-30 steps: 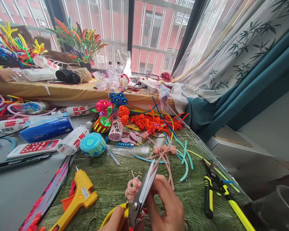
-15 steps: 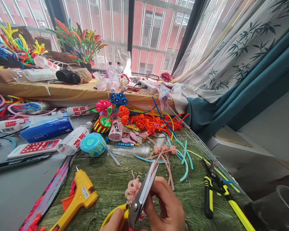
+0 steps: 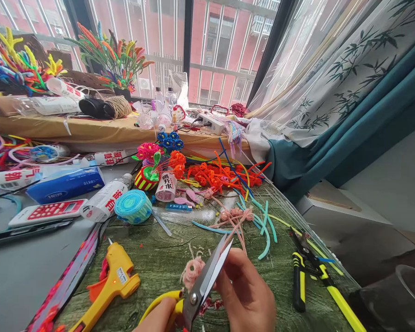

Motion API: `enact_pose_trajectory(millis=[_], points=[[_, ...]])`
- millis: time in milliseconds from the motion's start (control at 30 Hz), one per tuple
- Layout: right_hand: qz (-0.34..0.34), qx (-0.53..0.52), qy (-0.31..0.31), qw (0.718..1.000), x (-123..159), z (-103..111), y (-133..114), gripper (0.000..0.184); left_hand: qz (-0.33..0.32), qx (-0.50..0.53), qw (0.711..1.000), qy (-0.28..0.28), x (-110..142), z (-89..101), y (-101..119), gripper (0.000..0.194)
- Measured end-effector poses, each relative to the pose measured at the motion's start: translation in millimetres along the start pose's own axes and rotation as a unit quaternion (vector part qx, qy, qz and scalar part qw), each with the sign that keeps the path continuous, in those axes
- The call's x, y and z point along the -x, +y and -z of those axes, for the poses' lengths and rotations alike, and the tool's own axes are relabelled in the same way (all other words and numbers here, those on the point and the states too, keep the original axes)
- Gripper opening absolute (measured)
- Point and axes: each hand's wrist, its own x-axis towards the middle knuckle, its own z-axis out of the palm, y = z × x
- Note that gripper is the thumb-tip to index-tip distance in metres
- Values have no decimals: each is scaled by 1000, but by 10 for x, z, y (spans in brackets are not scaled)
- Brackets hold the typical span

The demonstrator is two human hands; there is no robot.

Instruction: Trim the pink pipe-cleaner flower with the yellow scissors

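My left hand (image 3: 156,318) sits at the bottom edge, closed on the yellow handle of a pair of scissors (image 3: 207,276). The closed steel blades point up and to the right. My right hand (image 3: 249,295) is just right of the blades, its fingers pinched on a pink pipe-cleaner piece. The piece's coiled flower head (image 3: 192,270) shows left of the blades. A dark pink bit (image 3: 212,304) pokes out under the blades. Everything is held low over the green mat (image 3: 159,258).
A yellow glue gun (image 3: 115,282) lies to the left; black-and-yellow pliers (image 3: 299,276) and cutters (image 3: 327,279) lie to the right. Beyond are pink pipe-cleaner flowers (image 3: 235,216), teal strips (image 3: 264,230), a teal roll (image 3: 134,206), orange flowers (image 3: 210,176), bottles and a red-keyed calculator (image 3: 48,211).
The scissors and my right hand have shifted a little to the right, and the blades now lean further right. The pink flower head stays beside the blades.
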Motion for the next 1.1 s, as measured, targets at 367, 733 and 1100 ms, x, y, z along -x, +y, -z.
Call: enact_pose_trajectory(millis=[367, 733, 1100], points=[[2, -25, 8, 1000, -10, -87, -170, 13, -30, 10, 999, 2, -16, -307, -69, 41], [44, -30, 16, 998, 33, -157, -155, 11, -60, -37, 997, 33, 34, -246, -79, 45], [42, -16, 15, 999, 23, -157, -123, 22, -53, -64, 996, 22, -12, -70, 49, 45]])
